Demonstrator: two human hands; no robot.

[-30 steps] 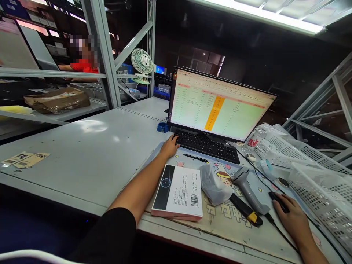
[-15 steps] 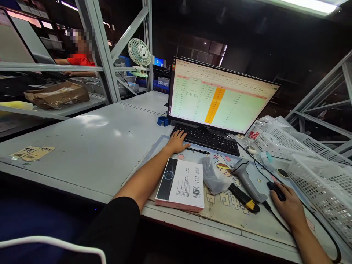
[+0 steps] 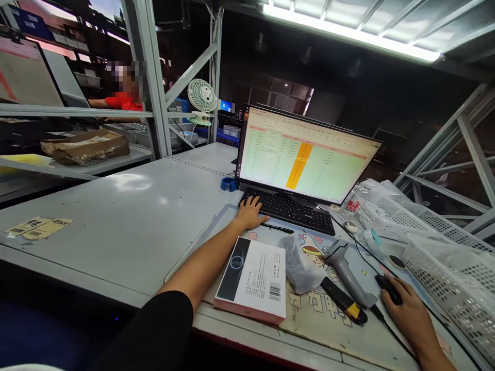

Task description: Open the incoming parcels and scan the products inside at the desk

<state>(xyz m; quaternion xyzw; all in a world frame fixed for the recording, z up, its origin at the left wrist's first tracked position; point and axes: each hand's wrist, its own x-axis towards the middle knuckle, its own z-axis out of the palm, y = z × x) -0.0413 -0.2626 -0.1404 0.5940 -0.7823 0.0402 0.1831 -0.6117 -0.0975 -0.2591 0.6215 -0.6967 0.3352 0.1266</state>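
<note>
My left hand (image 3: 250, 213) rests with fingers spread on the left end of a black keyboard (image 3: 294, 213). Under the right palm is a black computer mouse (image 3: 389, 289), and the fingers of my right hand (image 3: 410, 309) wrap over it. Behind the keyboard a monitor (image 3: 263, 170) shows a spreadsheet with an orange column. Between my arms lie a white and black box (image 3: 257, 278) with a barcode, a crumpled clear plastic bag (image 3: 303, 268), a grey barcode scanner (image 3: 350, 273) and a black and yellow utility knife (image 3: 344, 301). A black pen (image 3: 279, 228) lies below the keyboard.
White plastic baskets (image 3: 444, 268) line the right side, with a bottle (image 3: 353, 201) and tape roll (image 3: 371, 238) nearby. A blue tape roll (image 3: 228, 184) sits left of the monitor. A fan (image 3: 202, 96) is on the metal frame; beyond is a person in red (image 3: 124, 101).
The view has tilted up slightly, so the desk and its things sit lower and more of the ceiling light shows. Both hands stay on the keyboard and the mouse.
</note>
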